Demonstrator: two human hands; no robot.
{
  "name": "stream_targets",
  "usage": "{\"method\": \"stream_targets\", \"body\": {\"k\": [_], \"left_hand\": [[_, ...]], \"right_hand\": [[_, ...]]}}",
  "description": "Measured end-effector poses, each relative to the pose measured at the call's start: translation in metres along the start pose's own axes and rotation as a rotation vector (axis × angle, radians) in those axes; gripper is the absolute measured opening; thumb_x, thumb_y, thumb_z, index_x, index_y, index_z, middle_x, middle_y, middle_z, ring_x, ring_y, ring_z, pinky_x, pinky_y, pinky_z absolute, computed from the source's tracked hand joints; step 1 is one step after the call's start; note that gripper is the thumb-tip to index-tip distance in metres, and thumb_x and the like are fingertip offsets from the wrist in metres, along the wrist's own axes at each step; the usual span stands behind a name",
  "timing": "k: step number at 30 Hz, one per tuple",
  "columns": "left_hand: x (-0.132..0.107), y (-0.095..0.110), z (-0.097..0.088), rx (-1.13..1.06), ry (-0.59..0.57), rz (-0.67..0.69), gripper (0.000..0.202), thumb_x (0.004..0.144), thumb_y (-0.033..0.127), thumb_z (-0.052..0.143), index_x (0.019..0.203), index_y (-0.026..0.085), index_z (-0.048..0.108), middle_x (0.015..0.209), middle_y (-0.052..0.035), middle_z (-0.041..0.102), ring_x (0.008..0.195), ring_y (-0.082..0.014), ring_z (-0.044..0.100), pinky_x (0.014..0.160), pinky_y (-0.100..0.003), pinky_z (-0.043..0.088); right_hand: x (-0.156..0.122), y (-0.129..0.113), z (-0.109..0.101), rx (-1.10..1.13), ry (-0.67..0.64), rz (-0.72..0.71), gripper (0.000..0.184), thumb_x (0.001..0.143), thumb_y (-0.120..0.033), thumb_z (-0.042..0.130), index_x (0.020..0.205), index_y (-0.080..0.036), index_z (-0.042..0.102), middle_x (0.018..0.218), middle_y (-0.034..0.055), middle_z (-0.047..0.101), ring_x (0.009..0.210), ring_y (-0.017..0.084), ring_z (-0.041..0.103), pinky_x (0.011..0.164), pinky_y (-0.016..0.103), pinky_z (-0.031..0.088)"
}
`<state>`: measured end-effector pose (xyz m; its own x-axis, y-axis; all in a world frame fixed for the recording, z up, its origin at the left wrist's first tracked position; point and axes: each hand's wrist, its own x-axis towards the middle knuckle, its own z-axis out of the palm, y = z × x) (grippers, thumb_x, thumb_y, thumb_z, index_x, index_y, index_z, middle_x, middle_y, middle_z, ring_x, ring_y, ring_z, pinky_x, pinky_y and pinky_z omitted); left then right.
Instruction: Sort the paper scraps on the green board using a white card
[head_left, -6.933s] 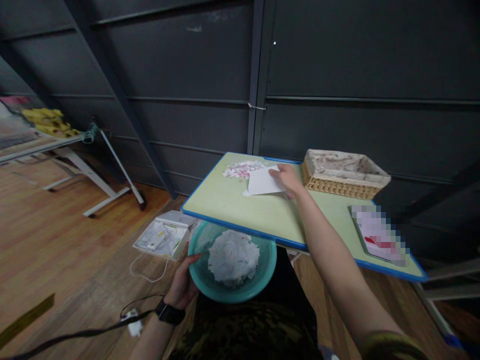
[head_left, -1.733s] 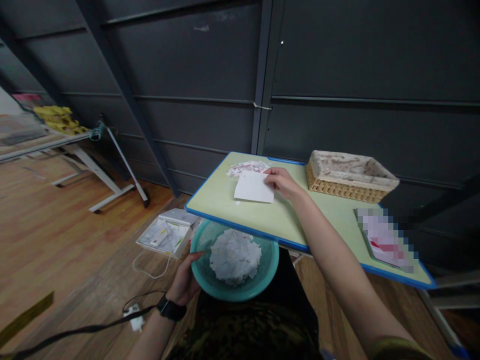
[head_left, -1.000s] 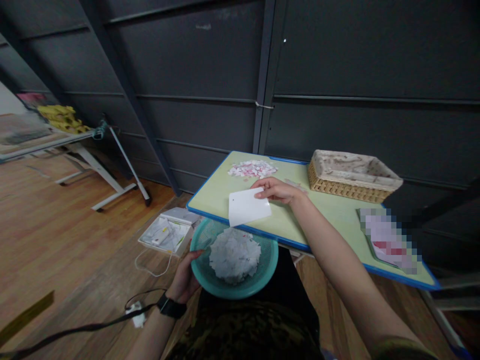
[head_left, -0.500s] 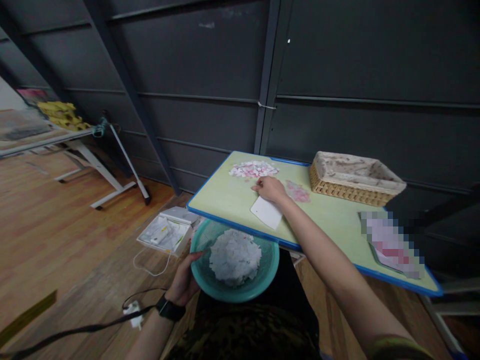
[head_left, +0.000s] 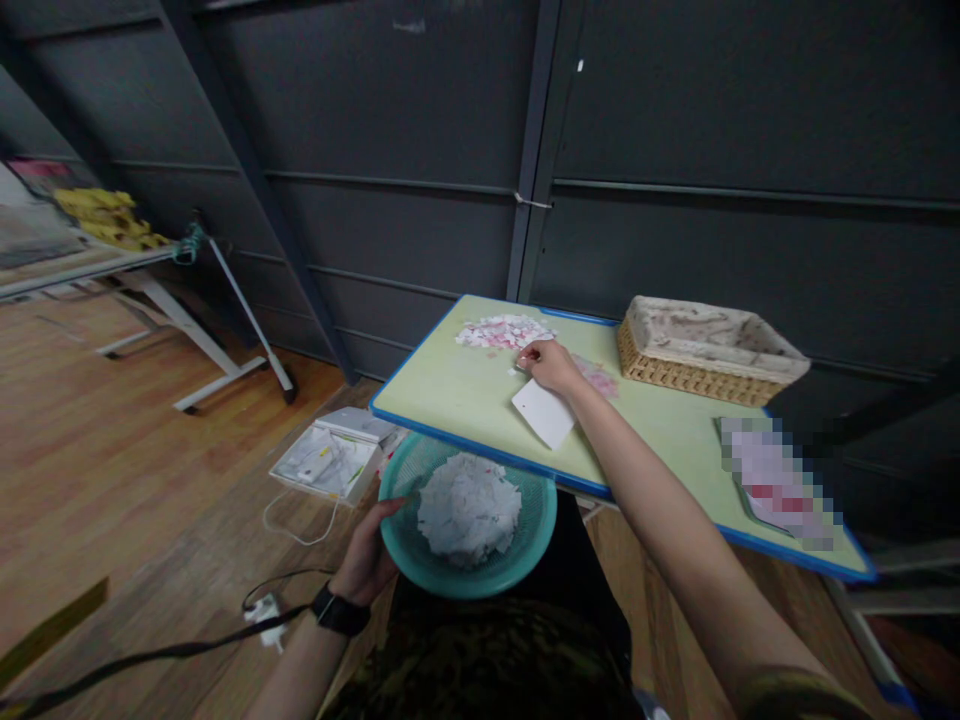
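Note:
My left hand (head_left: 367, 562) grips the rim of a teal basket (head_left: 532, 535) heaped with white paper scraps (head_left: 468, 505), held just below the near edge of the green table (head_left: 465, 390). My right hand (head_left: 550, 364) reaches over the table, closed on a white plastic scraper (head_left: 544, 412) that slants down toward me. Just beyond that hand lies a heap of white and pink paper scraps (head_left: 502, 331); a thin pink patch of scraps (head_left: 600, 380) lies to its right.
A wicker basket (head_left: 709, 350) stands at the table's back right, and a blurred-out booklet (head_left: 776, 483) lies near the right edge. On the wooden floor to the left sit a white box (head_left: 328, 462) and a cable. A folding table (head_left: 112, 265) stands far left.
My right hand drew the scraper to the table's near edge above the teal basket, then carried it back toward the far scrap heap. The left hand kept the basket still.

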<state>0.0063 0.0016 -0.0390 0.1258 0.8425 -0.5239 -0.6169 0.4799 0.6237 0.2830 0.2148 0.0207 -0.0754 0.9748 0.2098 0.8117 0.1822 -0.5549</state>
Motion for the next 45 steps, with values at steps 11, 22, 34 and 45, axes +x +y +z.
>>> {"method": "stream_targets", "body": {"k": [11, 22, 34, 45], "left_hand": [[-0.004, 0.003, 0.006, 0.055, 0.056, 0.001, 0.025, 0.074, 0.017, 0.058, 0.095, 0.011, 0.068, 0.08, -0.0082, 0.078, 0.071, -0.0239, 0.072, 0.078, -0.038, 0.055], [-0.002, 0.002, 0.004, 0.06, 0.027, 0.011, 0.028, 0.075, 0.017, 0.057, 0.1, 0.009, 0.066, 0.08, -0.0095, 0.077, 0.073, -0.0242, 0.072, 0.081, -0.039, 0.053], [0.001, 0.001, 0.0, 0.053, 0.016, 0.018, 0.018, 0.075, 0.018, 0.057, 0.089, 0.011, 0.068, 0.079, -0.0078, 0.078, 0.068, -0.0208, 0.071, 0.069, -0.033, 0.056], [0.001, 0.001, 0.001, 0.036, 0.011, 0.031, 0.016, 0.075, 0.017, 0.056, 0.082, 0.013, 0.07, 0.073, -0.0062, 0.077, 0.061, -0.0189, 0.07, 0.067, -0.03, 0.056]], "right_hand": [[0.001, 0.006, -0.004, -0.054, 0.002, -0.003, 0.019, 0.08, -0.031, 0.054, 0.074, -0.017, 0.065, 0.076, 0.0057, 0.067, 0.07, 0.016, 0.055, 0.062, 0.024, 0.036], [0.001, 0.004, -0.004, 0.033, 0.055, 0.068, 0.027, 0.072, -0.043, 0.063, 0.064, -0.017, 0.064, 0.062, 0.0034, 0.063, 0.06, 0.015, 0.053, 0.056, 0.025, 0.034], [0.001, 0.007, -0.002, 0.228, -0.028, 0.128, 0.013, 0.067, -0.028, 0.064, 0.07, -0.015, 0.066, 0.066, 0.0041, 0.069, 0.058, 0.013, 0.057, 0.051, 0.022, 0.035], [-0.007, -0.005, -0.009, -0.045, 0.056, -0.028, 0.029, 0.074, -0.042, 0.058, 0.058, -0.017, 0.061, 0.057, 0.0015, 0.061, 0.057, 0.012, 0.05, 0.053, 0.023, 0.028]]}}
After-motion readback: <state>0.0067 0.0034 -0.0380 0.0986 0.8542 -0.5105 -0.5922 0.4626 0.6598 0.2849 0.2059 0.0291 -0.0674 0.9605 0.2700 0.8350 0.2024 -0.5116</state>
